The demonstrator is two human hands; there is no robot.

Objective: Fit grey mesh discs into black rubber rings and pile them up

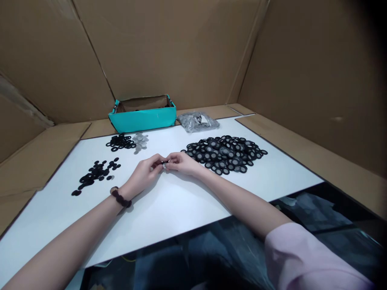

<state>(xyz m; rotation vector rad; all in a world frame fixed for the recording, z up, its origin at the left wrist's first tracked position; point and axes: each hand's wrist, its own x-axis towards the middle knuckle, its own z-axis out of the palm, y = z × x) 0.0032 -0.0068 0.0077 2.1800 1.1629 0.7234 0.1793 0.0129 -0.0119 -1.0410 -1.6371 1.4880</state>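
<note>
My left hand [148,169] and my right hand [180,163] meet over the middle of the white board, fingertips pinched together. Between them is a small black ring [164,162], with something pale at its lower edge; the fingers cover most of it. Just right of my right hand spreads a large heap of black rings with grey centres [226,153]. Beyond my left hand lie a pile of black rings [120,141] and a patch of translucent discs [140,141]. Solid black discs [97,171] are scattered to its left.
A turquoise box [143,119] stands at the back, its contents mostly hidden. Beside it rests a clear plastic bag [198,121] of grey pieces. Cardboard walls [181,52] enclose the white board [169,209] at the back and sides.
</note>
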